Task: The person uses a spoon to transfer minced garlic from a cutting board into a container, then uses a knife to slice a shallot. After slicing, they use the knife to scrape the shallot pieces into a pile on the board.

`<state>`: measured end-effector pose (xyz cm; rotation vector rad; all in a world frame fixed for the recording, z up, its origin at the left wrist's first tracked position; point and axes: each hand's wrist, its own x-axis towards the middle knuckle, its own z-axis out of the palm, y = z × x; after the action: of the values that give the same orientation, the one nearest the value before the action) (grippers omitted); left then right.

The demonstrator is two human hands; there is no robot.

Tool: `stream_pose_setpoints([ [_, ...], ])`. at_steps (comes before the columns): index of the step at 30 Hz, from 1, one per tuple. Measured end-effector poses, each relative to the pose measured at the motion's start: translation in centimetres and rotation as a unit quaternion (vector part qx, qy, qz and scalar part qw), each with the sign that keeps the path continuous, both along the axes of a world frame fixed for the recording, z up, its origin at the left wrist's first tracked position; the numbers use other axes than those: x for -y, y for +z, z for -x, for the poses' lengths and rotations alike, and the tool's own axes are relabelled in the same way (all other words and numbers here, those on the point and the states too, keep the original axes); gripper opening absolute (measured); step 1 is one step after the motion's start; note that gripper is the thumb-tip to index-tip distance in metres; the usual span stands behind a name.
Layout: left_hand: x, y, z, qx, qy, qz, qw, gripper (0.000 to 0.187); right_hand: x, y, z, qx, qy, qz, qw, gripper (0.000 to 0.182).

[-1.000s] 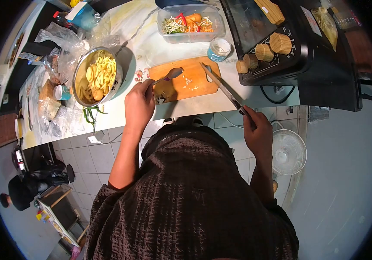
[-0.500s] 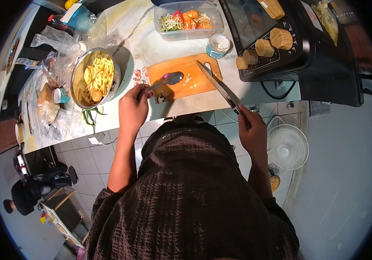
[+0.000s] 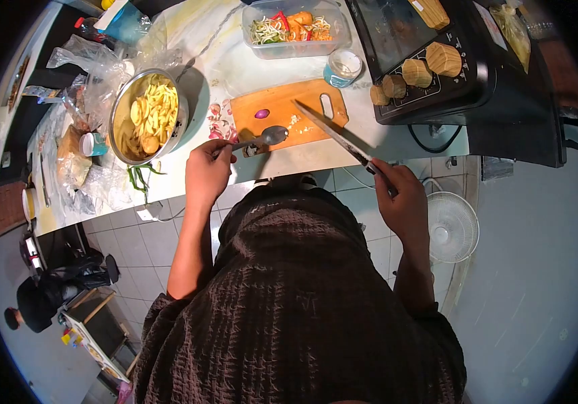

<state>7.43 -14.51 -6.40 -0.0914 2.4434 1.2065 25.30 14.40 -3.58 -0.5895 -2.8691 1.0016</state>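
My left hand (image 3: 209, 172) is closed around the handle of a metal spoon (image 3: 275, 135), whose bowl hangs over the wooden cutting board (image 3: 262, 101). In my right hand (image 3: 398, 192) is a long knife (image 3: 333, 134), its blade angled up and left over the right half of the board. Small chopped pale bits (image 3: 296, 126) lie on the wood between spoon and blade. A purple shallot (image 3: 262, 114) rests on the board's left part. Reddish peelings (image 3: 220, 120) are scattered beside the board's left edge.
A metal bowl of cut yellow pieces (image 3: 115, 108) stands left, near green chillies (image 3: 142, 180) and plastic bags (image 3: 87, 60). Behind are a plastic container of vegetables (image 3: 262, 50) and a small tub (image 3: 342, 68). A black oven (image 3: 474, 81) stands right. A person (image 3: 40, 296) is at far left.
The spoon has shifted down and slightly left, leaving the shallot in plain view. My right hand has moved a little right and down, while the knife tip has swung left.
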Motion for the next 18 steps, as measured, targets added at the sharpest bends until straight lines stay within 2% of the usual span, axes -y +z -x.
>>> stream_pose_setpoints([
  [8, -0.6, -0.7, 1.5, 0.048, 0.005, -0.066, 0.997, 0.024, 0.2, -1.1, 0.2, 0.002, 0.003, -0.026, 1.000, 0.028],
  [18, -1.5, -0.3, 3.4, 0.067, -0.016, -0.096, 0.993, 0.025, 0.4, -0.2, -0.3, -0.001, -0.006, 0.011, 1.000, 0.027],
])
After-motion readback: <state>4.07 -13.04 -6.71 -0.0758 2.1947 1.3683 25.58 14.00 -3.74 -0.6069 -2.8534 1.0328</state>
